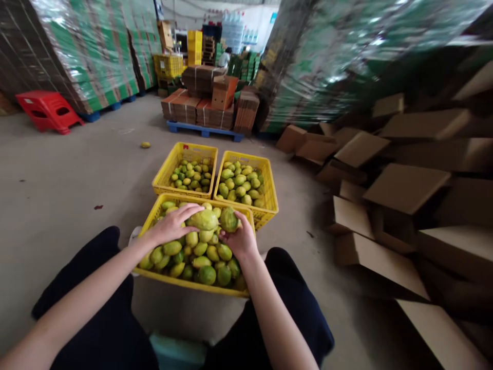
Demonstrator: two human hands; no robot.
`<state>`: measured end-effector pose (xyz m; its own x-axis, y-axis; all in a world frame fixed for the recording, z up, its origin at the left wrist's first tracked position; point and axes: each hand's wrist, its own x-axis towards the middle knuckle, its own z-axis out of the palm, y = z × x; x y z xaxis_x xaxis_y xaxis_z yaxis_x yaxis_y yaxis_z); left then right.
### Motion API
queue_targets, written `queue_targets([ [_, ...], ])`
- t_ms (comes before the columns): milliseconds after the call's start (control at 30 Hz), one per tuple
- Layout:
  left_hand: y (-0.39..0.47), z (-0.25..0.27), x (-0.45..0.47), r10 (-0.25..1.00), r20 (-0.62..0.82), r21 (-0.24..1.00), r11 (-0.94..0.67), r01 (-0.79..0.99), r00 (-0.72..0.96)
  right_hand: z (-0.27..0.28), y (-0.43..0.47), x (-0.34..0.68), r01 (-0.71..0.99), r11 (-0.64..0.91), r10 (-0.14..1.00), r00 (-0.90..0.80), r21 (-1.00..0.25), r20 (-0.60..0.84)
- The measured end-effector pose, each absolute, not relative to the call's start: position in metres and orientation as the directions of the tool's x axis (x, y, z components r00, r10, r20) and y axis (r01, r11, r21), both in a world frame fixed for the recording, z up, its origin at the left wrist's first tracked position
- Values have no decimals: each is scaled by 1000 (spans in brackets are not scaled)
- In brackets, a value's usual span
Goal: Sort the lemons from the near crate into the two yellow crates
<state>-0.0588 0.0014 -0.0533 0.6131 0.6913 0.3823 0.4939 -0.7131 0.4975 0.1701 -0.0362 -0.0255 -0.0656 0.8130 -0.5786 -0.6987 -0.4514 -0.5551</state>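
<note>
Over the near yellow crate (pixel 181 284), full of yellow-green lemons (pixel 202 248), both of my hands hold fruit. My left hand (pixel 174 226) is closed on a large pale-green lemon (pixel 204 219), thumb below and fingers on top. Just to its right, my right hand (pixel 239 236) grips a greener, rounder lemon (pixel 229 220) between thumb and fingers. The two fruits are close together; whether they touch I cannot tell. Beyond the near crate stand a left far crate (pixel 159 181) with smaller, greener lemons and a right far crate (pixel 271 192) with larger ones.
Cardboard boxes (pixel 406 187) lie heaped along the right. A single lemon (pixel 145 145) rests on the floor ahead, left of the crates. Further off are a red stool (pixel 49 110), a blue pallet (pixel 204 130) of flattened cartons, and wrapped stacks (pixel 96 49) on both sides.
</note>
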Motion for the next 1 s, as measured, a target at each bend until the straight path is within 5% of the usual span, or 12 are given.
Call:
queue_targets([
  [233, 1, -43, -41, 730, 335, 685, -622, 378, 595, -34, -35, 168, -737, -364, 858, -27, -570, -514],
  [367, 0, -46, -27, 824, 209, 930, -333, 152, 526, -34, -32, 167, -756, -359, 852, -27, -547, -522],
  [467, -1, -42, -18, 877, 125, 991, -89, -100, 464, -32, -30, 164, -762, -354, 873, -63, -542, -483],
  [800, 7, -25, -13, 950, -84, 773, 252, -581, 301, -15, -29, 141, -725, -364, 915, -163, -585, -368],
  [1000, 6, -12, -13, 939, -187, 559, 342, -755, 287, -13, -27, 130, -656, -232, 952, -1, -718, -306],
])
